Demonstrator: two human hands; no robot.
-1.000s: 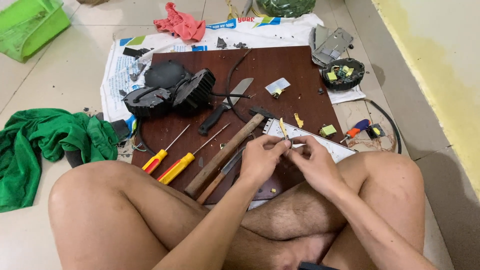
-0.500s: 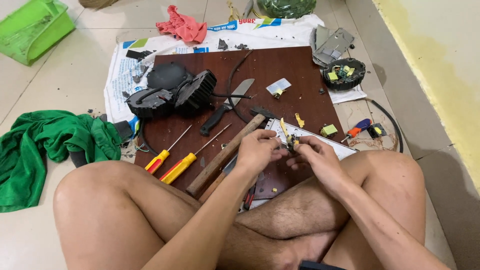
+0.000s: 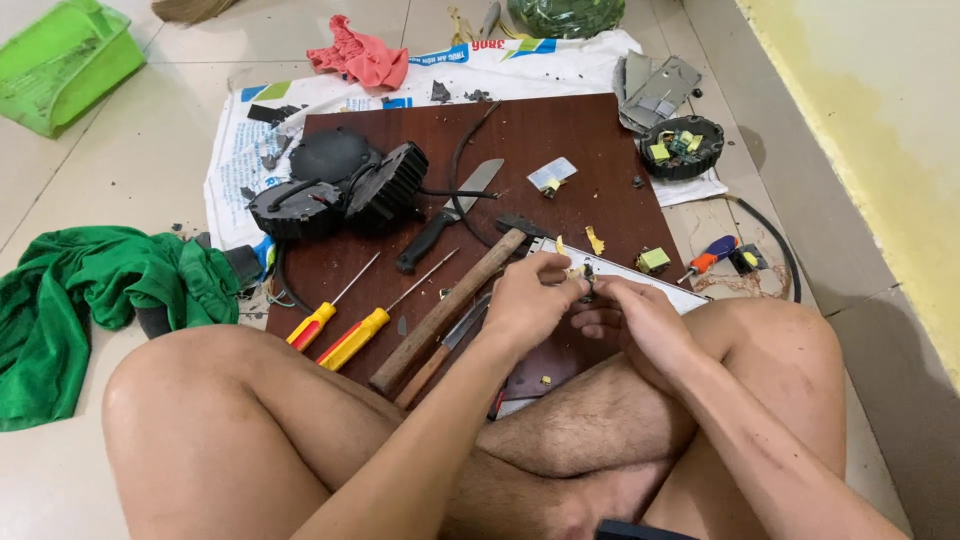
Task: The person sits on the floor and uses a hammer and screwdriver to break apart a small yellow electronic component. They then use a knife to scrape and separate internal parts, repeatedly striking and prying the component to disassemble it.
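Both hands at the near edge of the board [image 3: 600, 130], just right of its middle. Left hand [image 3: 530, 300] and right hand [image 3: 635, 320] with fingertips drawn together, pinched from both sides on a small dark-and-yellow part [image 3: 581, 275]. Held just above a pale metal strip [image 3: 655, 285] along that edge; too small to tell more of its shape.

Likely troubles from here:

- Slipping out of so fine a pinch. Would probably drop onto the strip, bounce off the near edge and vanish between the crossed legs, or get lost among the yellow bits [image 3: 595, 241] already scattered near the right edge.
- Pulling or twisting too hard. Could snap a thin lead or crack the part, judging by how slight it looks.
- Knocking the hammer [image 3: 450, 310], touching or nearly touching the left wrist, handle slanting toward the near edge. A jerk of the forearm could well shove it into the two screwdrivers [image 3: 340, 330] just to its left.
- Reaching forward carelessly. Knife [image 3: 450, 215] at mid-board, blade toward the far edge, handle toward the hands; a risk to bare fingers and knees alike.
- Leaning on the near edge with a shin. Might tilt the board and set loose pieces sliding.
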